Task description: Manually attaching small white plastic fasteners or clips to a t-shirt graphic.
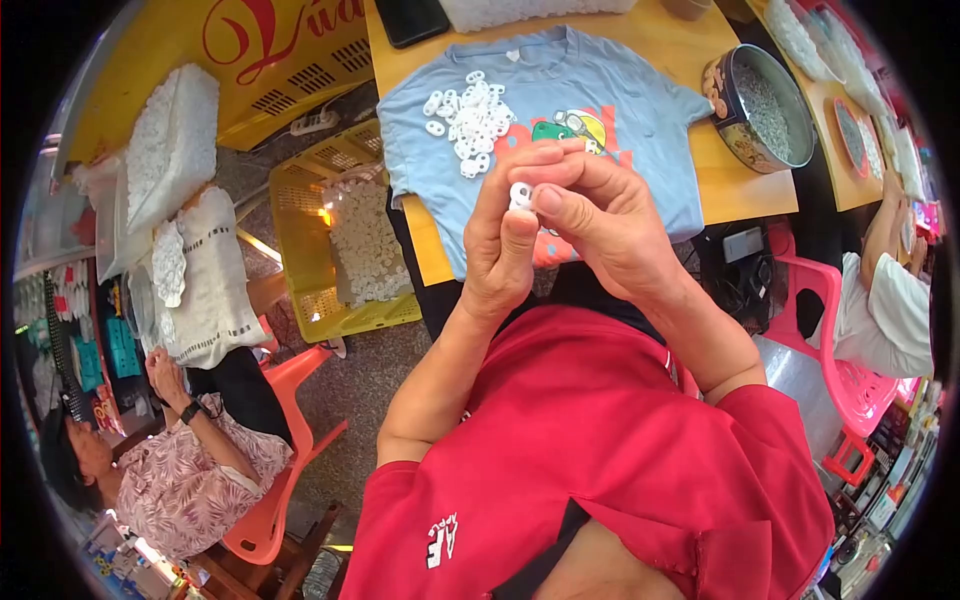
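Both hands are raised together in front of me, over the near part of a light blue T-shirt [650, 130] spread on the table. My left hand [500, 245] is closed, its thumb and fingers pinching a small white plastic piece with a hole [521, 193]. From the other side, my right hand [615, 215] grips the same piece between thumb and curled fingers. Part of the piece is covered by the fingertips. Beyond my left hand, a pile of similar white plastic pieces [478, 122] lies on the shirt.
A round tin [728, 105] of small metal parts stands at the table's right. At the far left corner lies a black phone [413, 20]. Left of the table is a yellow basket [300, 240] with white pieces inside. People sit on both sides, one on a pink chair [805, 300].
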A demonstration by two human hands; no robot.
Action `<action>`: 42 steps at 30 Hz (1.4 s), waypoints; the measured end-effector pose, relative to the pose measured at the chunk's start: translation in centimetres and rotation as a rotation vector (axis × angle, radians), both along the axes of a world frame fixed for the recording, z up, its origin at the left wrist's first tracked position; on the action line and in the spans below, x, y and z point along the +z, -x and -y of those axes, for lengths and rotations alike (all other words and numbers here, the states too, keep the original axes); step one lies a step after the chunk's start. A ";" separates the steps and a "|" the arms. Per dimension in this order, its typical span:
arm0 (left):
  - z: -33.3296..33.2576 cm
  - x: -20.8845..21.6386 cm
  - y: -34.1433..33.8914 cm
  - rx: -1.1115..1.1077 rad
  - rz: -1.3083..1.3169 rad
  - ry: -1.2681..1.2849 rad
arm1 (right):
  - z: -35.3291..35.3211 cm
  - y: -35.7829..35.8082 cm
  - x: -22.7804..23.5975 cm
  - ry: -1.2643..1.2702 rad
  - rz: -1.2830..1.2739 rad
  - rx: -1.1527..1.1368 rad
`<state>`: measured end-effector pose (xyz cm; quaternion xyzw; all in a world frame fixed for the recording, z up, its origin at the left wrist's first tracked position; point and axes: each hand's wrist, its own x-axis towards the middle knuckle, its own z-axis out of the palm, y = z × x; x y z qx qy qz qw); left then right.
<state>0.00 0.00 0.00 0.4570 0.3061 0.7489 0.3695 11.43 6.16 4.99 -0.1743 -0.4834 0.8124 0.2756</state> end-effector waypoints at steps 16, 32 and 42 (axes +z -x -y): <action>1.0 -2.8 -1.6 0.108 0.278 0.528 | -1.6 5.5 1.9 -0.318 0.100 0.044; 2.2 -0.1 1.7 0.035 -0.229 0.503 | -12.6 -5.9 -1.4 -0.582 0.461 -0.355; 0.8 -0.2 1.5 -0.039 -0.275 0.541 | -11.8 -9.1 -4.8 -1.255 0.935 -0.401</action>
